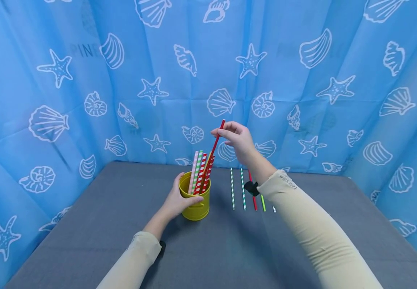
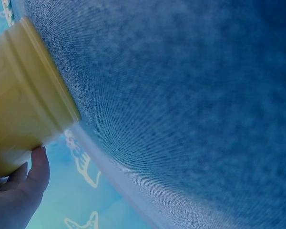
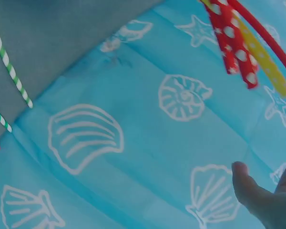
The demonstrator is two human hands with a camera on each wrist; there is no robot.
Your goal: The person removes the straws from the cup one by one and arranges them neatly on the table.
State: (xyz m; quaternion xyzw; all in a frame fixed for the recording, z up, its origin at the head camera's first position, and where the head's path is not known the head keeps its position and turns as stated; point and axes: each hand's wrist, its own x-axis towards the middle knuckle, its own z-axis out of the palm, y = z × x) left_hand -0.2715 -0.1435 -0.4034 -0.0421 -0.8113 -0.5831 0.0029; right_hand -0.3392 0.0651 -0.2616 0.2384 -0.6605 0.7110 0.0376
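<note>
A small yellow metal bucket (image 1: 195, 212) stands on the grey cloth, holding several patterned straws, among them a green-and-white striped straw (image 1: 197, 172) and a red-and-white striped one (image 1: 200, 174). My left hand (image 1: 177, 201) grips the bucket's left side, thumb across the front near the rim; the left wrist view shows its fingers against the bucket wall (image 2: 33, 90). Above the bucket my right hand (image 1: 238, 139) pinches a plain red straw (image 1: 215, 143) near its top. That straw leans, its lower end among the others. Beyond the right fingers (image 3: 250, 188), spotted red straws (image 3: 236, 47) appear.
Right of the bucket, several straws lie in a row: two green-and-white striped straws (image 1: 232, 190) (image 1: 243, 190), a red straw (image 1: 254, 203) and a lime green straw (image 1: 263, 204). The right forearm partly covers the row. A blue shell-print curtain (image 1: 194, 80) hangs behind the table.
</note>
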